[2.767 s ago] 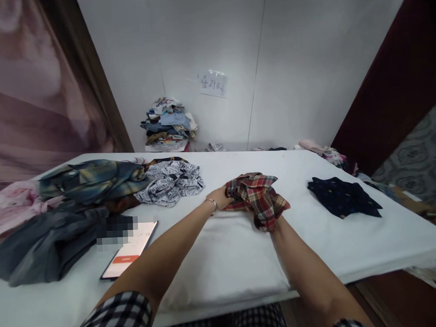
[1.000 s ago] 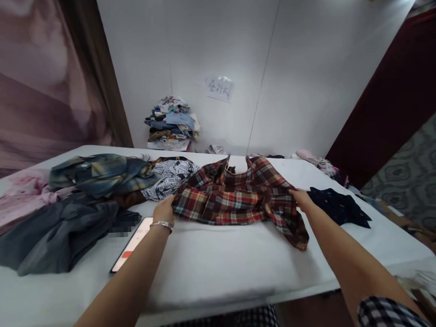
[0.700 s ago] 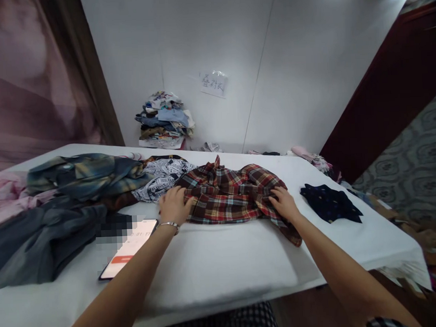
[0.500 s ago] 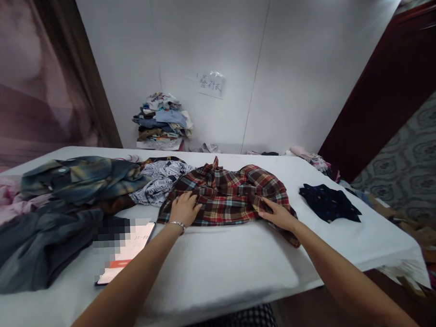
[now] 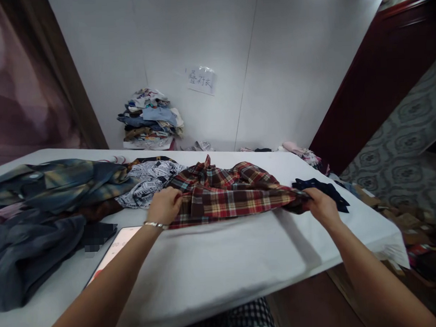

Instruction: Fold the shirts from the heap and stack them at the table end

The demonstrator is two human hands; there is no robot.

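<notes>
A red and brown plaid shirt (image 5: 234, 199) lies bunched across the middle of the white table. My right hand (image 5: 323, 207) is closed on its right end and holds that part raised off the tabletop, stretched sideways. At the shirt's left edge, my left hand (image 5: 165, 205) has its fingers curled together on the plaid cloth. A bracelet circles the left wrist. Just behind my right hand lies a folded dark navy garment (image 5: 323, 190), partly covered by the hand.
The white table (image 5: 215, 265) carries a black-and-white printed garment (image 5: 150, 178), a blue-green plaid shirt (image 5: 77, 179) and a grey garment (image 5: 30, 253) on the left. A phone (image 5: 115, 245) lies beside my left forearm. Stacked clothes (image 5: 151, 116) stand by the wall.
My right hand has moved right and pulled the shirt's right end out and up. The left hand has closed from a flat pose at the shirt's left edge. The view has shifted slightly.
</notes>
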